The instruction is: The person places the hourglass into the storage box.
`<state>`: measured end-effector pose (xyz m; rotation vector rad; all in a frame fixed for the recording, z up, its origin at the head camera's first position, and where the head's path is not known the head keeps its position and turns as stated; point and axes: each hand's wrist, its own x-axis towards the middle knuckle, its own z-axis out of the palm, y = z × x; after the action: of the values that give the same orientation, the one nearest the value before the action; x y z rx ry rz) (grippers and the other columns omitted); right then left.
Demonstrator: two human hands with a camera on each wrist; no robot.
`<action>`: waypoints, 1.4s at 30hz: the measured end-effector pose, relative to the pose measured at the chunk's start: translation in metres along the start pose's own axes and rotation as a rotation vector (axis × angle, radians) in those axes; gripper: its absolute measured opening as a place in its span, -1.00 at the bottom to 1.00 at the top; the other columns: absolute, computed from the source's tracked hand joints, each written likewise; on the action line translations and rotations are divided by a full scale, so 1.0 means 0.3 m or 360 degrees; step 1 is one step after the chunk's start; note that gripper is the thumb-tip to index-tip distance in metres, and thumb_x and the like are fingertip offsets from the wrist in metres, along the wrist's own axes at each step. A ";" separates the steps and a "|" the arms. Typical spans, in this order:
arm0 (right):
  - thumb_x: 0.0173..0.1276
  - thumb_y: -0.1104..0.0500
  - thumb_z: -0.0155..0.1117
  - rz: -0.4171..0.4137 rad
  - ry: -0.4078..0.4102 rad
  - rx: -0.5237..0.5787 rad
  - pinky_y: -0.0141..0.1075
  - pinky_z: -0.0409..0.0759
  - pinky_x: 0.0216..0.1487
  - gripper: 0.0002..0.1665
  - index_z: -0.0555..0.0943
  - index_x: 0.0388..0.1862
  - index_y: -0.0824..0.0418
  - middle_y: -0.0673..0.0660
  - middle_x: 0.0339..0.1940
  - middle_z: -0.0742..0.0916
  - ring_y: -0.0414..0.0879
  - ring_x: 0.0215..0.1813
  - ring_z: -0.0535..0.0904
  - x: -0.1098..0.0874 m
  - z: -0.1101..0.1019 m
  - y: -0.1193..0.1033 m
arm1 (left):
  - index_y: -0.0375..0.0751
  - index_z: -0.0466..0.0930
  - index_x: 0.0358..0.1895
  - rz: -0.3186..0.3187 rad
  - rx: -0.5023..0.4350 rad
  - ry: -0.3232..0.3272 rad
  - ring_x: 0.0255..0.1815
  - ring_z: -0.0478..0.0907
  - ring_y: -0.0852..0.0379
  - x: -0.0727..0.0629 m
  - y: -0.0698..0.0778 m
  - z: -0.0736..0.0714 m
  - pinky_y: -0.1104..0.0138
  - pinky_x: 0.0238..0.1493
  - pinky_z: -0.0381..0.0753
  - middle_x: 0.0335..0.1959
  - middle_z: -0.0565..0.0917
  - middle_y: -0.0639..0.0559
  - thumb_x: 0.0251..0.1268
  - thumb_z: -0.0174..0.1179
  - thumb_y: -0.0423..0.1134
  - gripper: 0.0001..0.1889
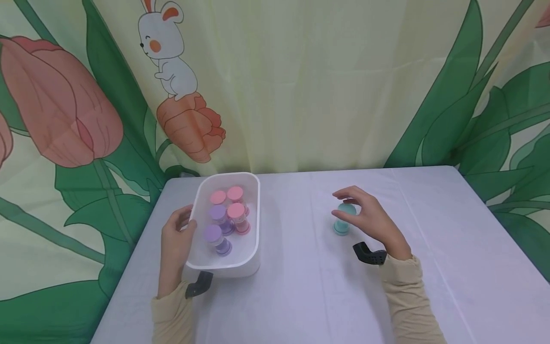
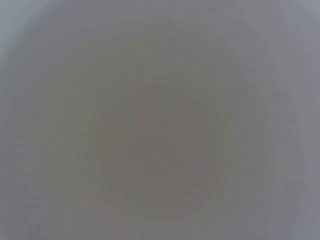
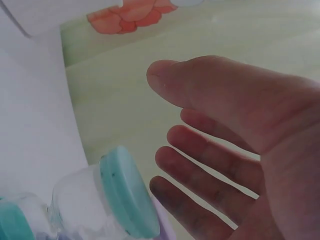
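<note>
A teal-capped sand timer stands on the table under my right hand. My right thumb and fingers are spread around its upper cap. In the right wrist view a gap shows between the fingers and the timer's teal cap. At the left, my left hand holds the left wall of a white plastic bin, with its thumb at the rim. Inside the bin stand several sand timers, among them a pink one and a purple one. The left wrist view is a grey blur.
A white cloth covers the table. Behind it hangs a curtain printed with tulips, leaves and a rabbit on a carrot. Each wrist wears a black camera mount. In the right wrist view a lilac edge peeks out behind the teal cap.
</note>
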<state>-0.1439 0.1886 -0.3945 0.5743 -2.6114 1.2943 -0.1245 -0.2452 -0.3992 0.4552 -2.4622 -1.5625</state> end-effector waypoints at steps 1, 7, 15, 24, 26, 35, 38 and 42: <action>0.21 0.21 0.48 0.0000 0.0003 -0.0007 -0.22 0.56 0.21 -0.55 0.61 0.09 0.19 0.04 0.03 0.67 -0.13 0.06 0.60 -0.003 -0.002 0.004 | -0.12 0.42 0.37 0.0004 -0.0003 0.0001 0.31 0.46 -0.13 0.000 -0.001 0.000 -0.11 0.32 0.45 0.31 0.52 -0.15 0.42 -0.01 -0.27 -0.53; 0.19 0.24 0.49 -0.0026 0.0033 -0.0010 -0.26 0.55 0.21 -0.55 0.61 0.07 0.21 0.05 0.02 0.66 0.03 0.07 0.61 -0.020 -0.011 0.028 | -0.14 0.43 0.36 0.0027 -0.0014 0.0011 0.30 0.47 -0.14 -0.003 -0.002 0.002 -0.11 0.31 0.46 0.30 0.53 -0.17 0.40 -0.01 -0.30 -0.54; 0.16 0.25 0.51 0.0074 -0.0015 0.0015 -0.17 0.56 0.21 -0.50 0.61 0.09 0.27 0.17 0.04 0.67 0.04 0.08 0.60 -0.036 -0.017 0.056 | -0.13 0.44 0.35 0.0025 -0.0014 0.0021 0.30 0.47 -0.12 -0.002 -0.003 0.003 -0.11 0.31 0.45 0.29 0.54 -0.16 0.41 -0.01 -0.29 -0.54; 0.20 0.20 0.48 0.0191 -0.0087 0.0051 -0.03 0.54 0.24 -0.42 0.56 0.19 0.33 0.27 0.16 0.65 0.15 0.19 0.58 -0.049 -0.015 0.079 | -0.13 0.44 0.35 0.0034 -0.0009 0.0022 0.30 0.47 -0.12 -0.001 -0.001 0.004 -0.10 0.32 0.45 0.28 0.54 -0.16 0.41 -0.01 -0.28 -0.55; 0.21 0.20 0.48 0.0214 -0.0102 0.0047 -0.01 0.55 0.24 -0.40 0.55 0.21 0.33 0.28 0.17 0.65 0.16 0.19 0.58 -0.054 -0.010 0.089 | -0.14 0.44 0.34 0.0039 -0.0008 0.0018 0.30 0.48 -0.12 -0.001 0.000 0.005 -0.09 0.31 0.46 0.28 0.55 -0.17 0.41 -0.01 -0.28 -0.55; 0.18 0.22 0.49 0.0260 -0.0090 0.0086 -0.05 0.61 0.16 -0.42 0.57 0.18 0.35 0.32 0.14 0.67 0.20 0.13 0.65 -0.051 -0.002 0.093 | -0.15 0.44 0.35 0.0041 -0.0011 0.0015 0.30 0.47 -0.13 -0.006 0.005 0.005 -0.10 0.30 0.46 0.28 0.54 -0.18 0.41 -0.01 -0.29 -0.55; 0.19 0.19 0.50 0.0319 -0.0109 0.0144 -0.03 0.61 0.15 -0.40 0.57 0.19 0.36 0.34 0.17 0.66 0.22 0.15 0.64 -0.048 -0.008 0.076 | -0.15 0.44 0.36 0.0035 -0.0004 0.0016 0.30 0.47 -0.14 -0.007 0.008 0.004 -0.12 0.30 0.45 0.28 0.54 -0.18 0.41 0.00 -0.30 -0.54; 0.19 0.16 0.50 0.0350 -0.0117 0.0189 -0.02 0.59 0.18 -0.37 0.56 0.22 0.35 0.33 0.21 0.63 0.19 0.18 0.63 -0.038 -0.016 0.053 | -0.14 0.43 0.36 0.0026 -0.0005 0.0016 0.31 0.47 -0.15 -0.008 0.011 0.003 -0.14 0.31 0.44 0.29 0.53 -0.18 0.41 0.00 -0.30 -0.54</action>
<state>-0.1401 0.2041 -0.4067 0.3658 -2.7344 1.5290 -0.1229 -0.2422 -0.3965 0.4408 -2.4495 -1.5535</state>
